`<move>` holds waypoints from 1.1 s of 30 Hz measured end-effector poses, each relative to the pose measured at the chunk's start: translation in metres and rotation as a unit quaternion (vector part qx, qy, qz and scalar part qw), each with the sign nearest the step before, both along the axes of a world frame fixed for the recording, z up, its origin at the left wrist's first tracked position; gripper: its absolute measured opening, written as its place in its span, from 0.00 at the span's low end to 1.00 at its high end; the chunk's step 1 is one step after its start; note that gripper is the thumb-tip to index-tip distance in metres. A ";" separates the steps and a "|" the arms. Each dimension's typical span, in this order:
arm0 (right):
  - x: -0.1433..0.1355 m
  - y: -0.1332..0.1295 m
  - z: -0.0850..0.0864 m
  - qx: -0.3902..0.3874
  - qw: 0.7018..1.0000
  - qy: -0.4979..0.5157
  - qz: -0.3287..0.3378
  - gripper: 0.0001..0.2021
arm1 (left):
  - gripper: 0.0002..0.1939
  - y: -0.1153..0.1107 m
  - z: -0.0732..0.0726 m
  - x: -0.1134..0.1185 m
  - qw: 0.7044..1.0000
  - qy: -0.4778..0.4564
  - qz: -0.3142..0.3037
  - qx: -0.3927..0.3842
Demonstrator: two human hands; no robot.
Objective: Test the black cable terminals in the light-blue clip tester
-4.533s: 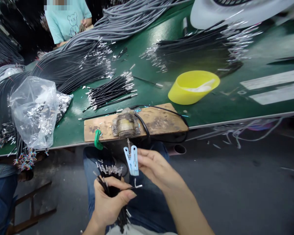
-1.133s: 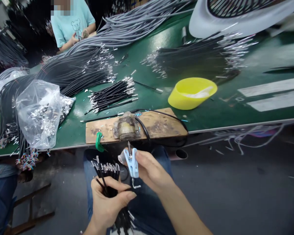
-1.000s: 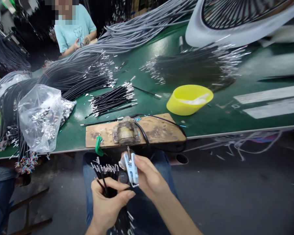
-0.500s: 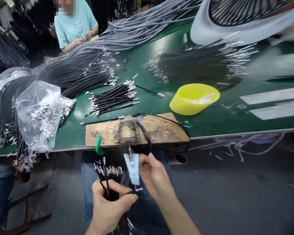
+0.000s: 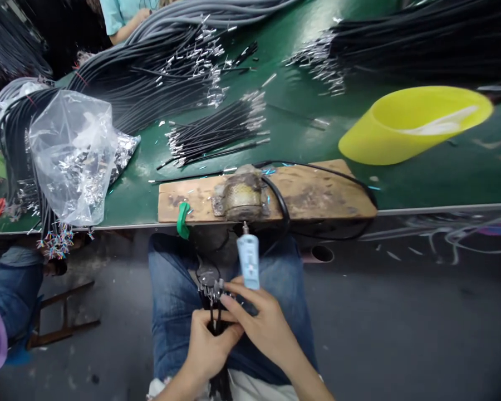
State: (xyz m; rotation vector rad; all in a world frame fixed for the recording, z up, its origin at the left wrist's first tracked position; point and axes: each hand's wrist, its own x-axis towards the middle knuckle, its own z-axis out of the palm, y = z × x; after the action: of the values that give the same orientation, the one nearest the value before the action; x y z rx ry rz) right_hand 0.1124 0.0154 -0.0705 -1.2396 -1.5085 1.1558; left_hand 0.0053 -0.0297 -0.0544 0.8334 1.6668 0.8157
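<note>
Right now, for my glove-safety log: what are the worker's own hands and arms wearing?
Nothing on either: the left hand and right hand are bare, with no gloves, rings or watch visible, and no sleeves on the forearms in view. Below are blue jeans.

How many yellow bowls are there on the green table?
1. The yellow bowl lies tilted on the green table, at the right, behind the wooden board. Cable piles may hide others.
</note>
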 end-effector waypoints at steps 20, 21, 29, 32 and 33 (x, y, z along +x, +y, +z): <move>0.008 -0.002 0.006 -0.030 0.995 0.013 0.094 0.05 | 0.08 -0.010 -0.014 -0.003 0.998 -0.022 -0.043 0.030; 0.008 -0.001 0.007 -0.027 0.996 0.031 0.080 0.05 | 0.08 -0.010 -0.012 -0.003 0.998 -0.029 -0.049 0.028; -0.001 -0.002 0.016 0.113 0.990 0.035 -0.070 0.08 | 0.20 0.002 -0.001 0.001 0.989 -0.033 0.139 0.030; -0.008 -0.003 0.017 0.093 0.986 0.099 -0.098 0.07 | 0.25 0.013 0.007 0.005 0.982 -0.097 0.154 0.039; -0.008 -0.002 0.017 0.070 0.986 0.126 -0.085 0.07 | 0.26 0.017 0.010 0.006 0.982 -0.113 0.148 0.040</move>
State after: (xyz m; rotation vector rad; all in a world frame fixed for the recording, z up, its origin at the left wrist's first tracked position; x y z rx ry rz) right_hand 0.1042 0.0134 -0.0540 -1.0616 -1.2468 1.0334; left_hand 0.0115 -0.0130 -0.0444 0.5294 1.5813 1.1453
